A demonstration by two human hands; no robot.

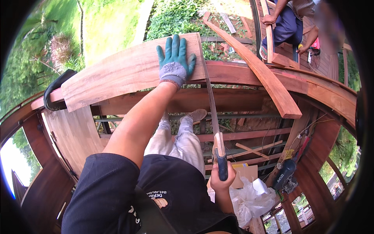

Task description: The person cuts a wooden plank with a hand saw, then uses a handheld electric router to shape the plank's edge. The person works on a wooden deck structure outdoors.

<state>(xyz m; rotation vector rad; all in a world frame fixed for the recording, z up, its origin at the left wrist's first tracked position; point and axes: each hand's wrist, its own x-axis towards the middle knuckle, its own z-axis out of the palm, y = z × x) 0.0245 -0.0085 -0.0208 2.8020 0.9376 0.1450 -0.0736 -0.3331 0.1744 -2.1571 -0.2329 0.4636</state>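
Observation:
A wide board (109,78) with a curved edge lies on the red-brown wooden rail (230,74). My left hand (175,60), in a teal and grey glove, presses flat on its right part with fingers spread. My bare right hand (224,179) grips the handle of a handsaw (212,109); the long blade runs up along the board's right end. A narrow curved wooden piece (261,74) lies diagonally across the rail to the right of the saw, and a black strap-like item (52,93) hangs over the rail at the board's left end.
Below are slatted joists (249,132), a wooden panel (74,144), plastic sheeting (249,199) and a dark cylindrical machine (284,175). My legs stand among the joists. At upper right another person (288,27) holds timber on a deck. Grass and plants lie beyond the rail.

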